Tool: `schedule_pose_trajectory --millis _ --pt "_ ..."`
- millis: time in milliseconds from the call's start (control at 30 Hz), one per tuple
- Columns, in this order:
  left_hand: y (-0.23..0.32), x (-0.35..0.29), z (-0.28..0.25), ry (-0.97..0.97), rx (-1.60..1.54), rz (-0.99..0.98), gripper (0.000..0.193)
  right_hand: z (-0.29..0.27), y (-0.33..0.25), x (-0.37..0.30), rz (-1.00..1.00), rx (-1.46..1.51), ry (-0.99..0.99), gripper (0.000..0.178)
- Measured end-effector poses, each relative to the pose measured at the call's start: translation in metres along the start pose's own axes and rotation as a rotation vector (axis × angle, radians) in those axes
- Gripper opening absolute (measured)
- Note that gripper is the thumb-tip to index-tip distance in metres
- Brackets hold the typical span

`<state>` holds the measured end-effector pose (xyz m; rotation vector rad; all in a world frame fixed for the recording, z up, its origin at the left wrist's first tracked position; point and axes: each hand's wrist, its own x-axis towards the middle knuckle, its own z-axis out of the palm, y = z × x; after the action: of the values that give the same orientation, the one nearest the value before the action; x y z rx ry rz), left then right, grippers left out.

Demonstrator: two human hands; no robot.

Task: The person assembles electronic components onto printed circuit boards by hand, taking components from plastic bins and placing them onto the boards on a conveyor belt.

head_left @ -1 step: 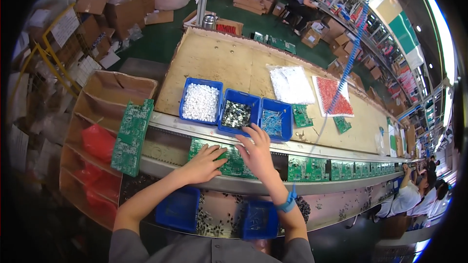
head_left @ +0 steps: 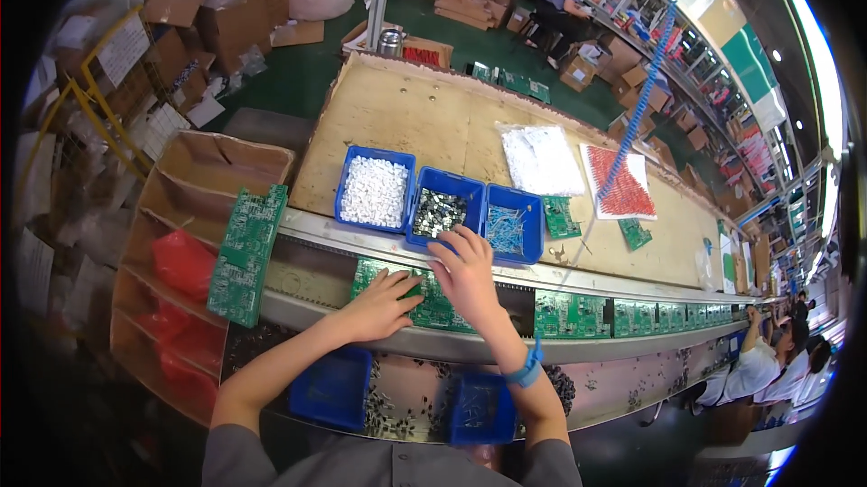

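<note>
My left hand lies with fingers spread over a green circuit board on the rail track in front of me. Above that board's far edge is my right hand, its fingers bent toward the thumb. Whatever they hold, if anything, is too small to make out. Just beyond its fingertips stands a blue bin of dark and metallic small parts. A blue bin of white parts is to that bin's left, and a blue bin of light-blue leaded parts to its right.
More circuit boards line the track to the right. A stack of boards leans beside a cardboard divider box. Two blue bins sit close to my body among loose parts. A bag of white pieces and a red-patterned sheet lie farther back.
My right hand has shifted slightly left and back from the bin edge toward the board, its fingers more bent. My left hand has stayed nearly still.
</note>
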<state>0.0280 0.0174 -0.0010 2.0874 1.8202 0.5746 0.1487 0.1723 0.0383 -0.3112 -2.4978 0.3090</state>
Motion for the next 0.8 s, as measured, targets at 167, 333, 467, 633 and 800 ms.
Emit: schedule_pose_trajectory --millis 167,333,467,633,800 --pt "-0.002 0.0 0.004 0.072 -0.012 0.028 0.037 0.056 0.005 0.055 -0.119 -0.217 0.082 0.019" --pt "-0.007 -0.005 -0.007 0.339 -0.088 -0.001 0.018 0.078 0.003 0.086 -0.142 -0.359 -0.018 0.011" --pt "-0.018 -0.004 -0.021 0.577 0.005 -0.159 0.01 0.083 0.002 0.092 -0.133 -0.404 -0.089 0.006" --pt "-0.059 0.011 -0.056 0.844 0.183 -0.291 0.009 0.079 0.002 0.095 -0.098 -0.39 -0.032 0.007" --pt "-0.087 0.027 -0.079 0.847 0.317 -0.357 0.01 0.079 0.009 0.089 -0.058 -0.241 0.115 0.007"
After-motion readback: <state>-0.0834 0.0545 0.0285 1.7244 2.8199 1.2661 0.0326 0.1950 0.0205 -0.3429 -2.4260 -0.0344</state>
